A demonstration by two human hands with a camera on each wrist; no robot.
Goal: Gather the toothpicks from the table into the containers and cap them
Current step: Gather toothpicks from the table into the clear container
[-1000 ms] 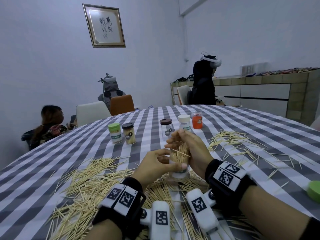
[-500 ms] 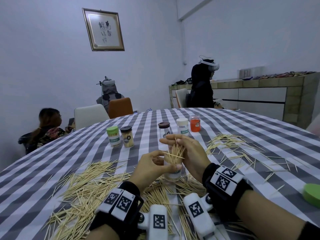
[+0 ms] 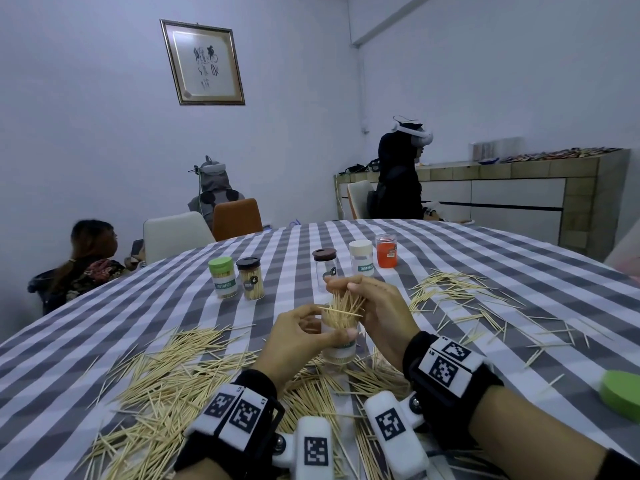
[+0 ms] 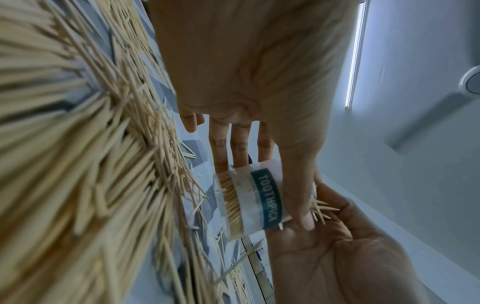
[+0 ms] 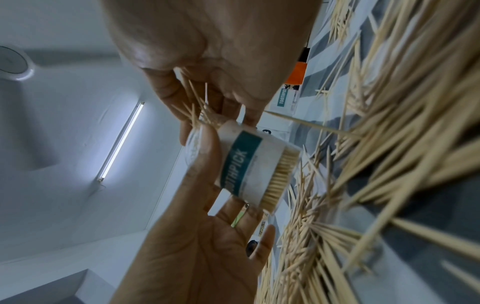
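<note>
The jar stands on the table, right in the middle of a big heap of picks. Its top is open and it looks quite full. A white label with a teal band is wrapped round it.

The left hand holds the jar, thumb on one side and fingers round the back. The right hand pinches a bunch of picks at their tops, with the low ends already down in the jar's mouth. Some picks stick out sideways and one lies across the bunch.

To do this well, I think the left hand should keep the jar straight up and not let it tip. The right hand could wiggle the bunch a little so the picks line up, then let go slowly so they slide in. Any pick that lies crosswise should be turned first, or it may block the rest or fall out.

More picks are spread on the right. A green lid waits at the right edge. Five jars stand in a row farther back, so a lot is still left to do.
</note>
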